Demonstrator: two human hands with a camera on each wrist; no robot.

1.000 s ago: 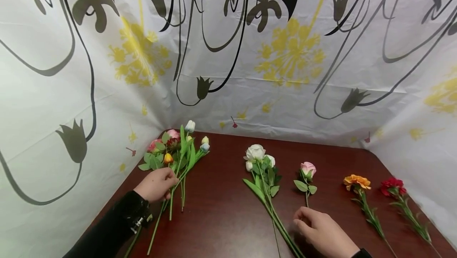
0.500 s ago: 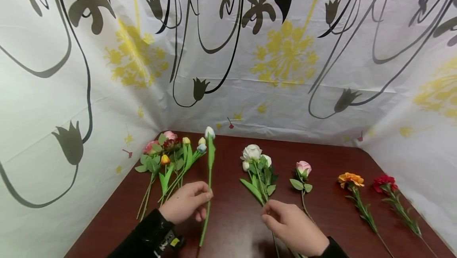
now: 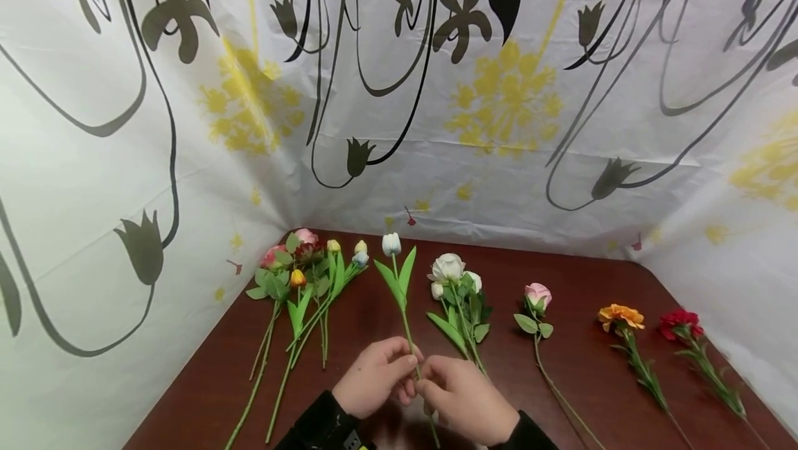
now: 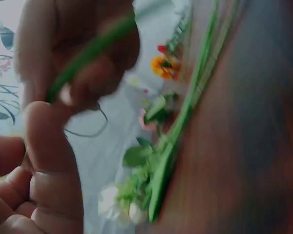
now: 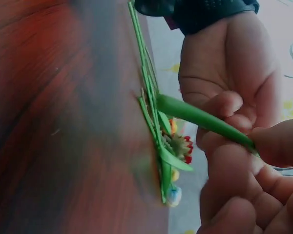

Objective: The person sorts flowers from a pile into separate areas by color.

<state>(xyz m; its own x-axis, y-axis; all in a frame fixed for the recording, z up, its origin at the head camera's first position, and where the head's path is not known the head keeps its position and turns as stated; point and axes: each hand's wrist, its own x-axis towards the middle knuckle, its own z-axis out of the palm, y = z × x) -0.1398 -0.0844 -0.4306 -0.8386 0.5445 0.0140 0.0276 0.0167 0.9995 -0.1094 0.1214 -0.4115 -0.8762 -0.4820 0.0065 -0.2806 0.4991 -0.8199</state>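
Observation:
A white tulip (image 3: 391, 244) with two long green leaves stands nearly upright over the middle of the table. My left hand (image 3: 377, 377) pinches its green stem between thumb and fingers. Just below and to the right, my right hand (image 3: 466, 398) pinches the same stem. The right wrist view has the cut end of the stem (image 5: 195, 116) jutting out past the fingers. Close to the right hand lies a bunch of white roses (image 3: 447, 268) with green leaves, its lower stems partly hidden by that hand.
Left on the brown table (image 3: 206, 401) lies a group with pink roses (image 3: 305, 236), an orange tulip (image 3: 298, 277) and yellow tulips (image 3: 334, 246). To the right are a pink rose (image 3: 537, 296), an orange flower (image 3: 620, 316) and a red flower (image 3: 679, 323). Patterned white cloth (image 3: 399, 180) surrounds the table.
My left hand has lifted the white tulip from the left group and carried it right to the middle. My right hand has moved left from near the pink rose and now also grips the stem.

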